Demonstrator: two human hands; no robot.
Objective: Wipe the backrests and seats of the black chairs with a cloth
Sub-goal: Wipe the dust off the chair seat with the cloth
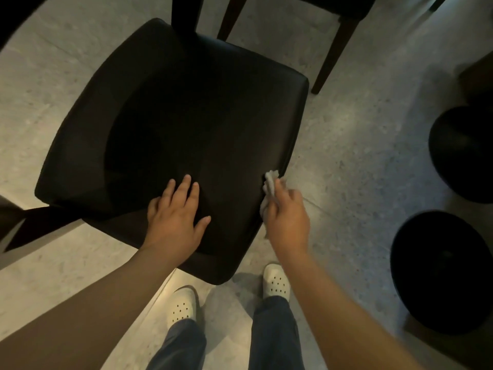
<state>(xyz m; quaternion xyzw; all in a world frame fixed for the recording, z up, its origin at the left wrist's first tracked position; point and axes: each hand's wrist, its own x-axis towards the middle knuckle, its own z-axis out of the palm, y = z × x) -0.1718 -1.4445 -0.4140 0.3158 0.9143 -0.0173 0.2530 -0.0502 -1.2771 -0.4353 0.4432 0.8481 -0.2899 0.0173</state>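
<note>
Chair, one, fills the middle. Left hand lies flat on the seat near its 6 o'clock edge, fingers straight and spread. Right hand grips one cloth at the seat's 4 o'clock edge. Open floor lies toward 3 o'clock, before two round black objects.

A pale speckled floor spreads out underfoot. On it stand two white clogs with holes, the left clog set a little further back than the right clog, under blue-grey trousers. To the right sit two round black objects, apart from each other.
</note>
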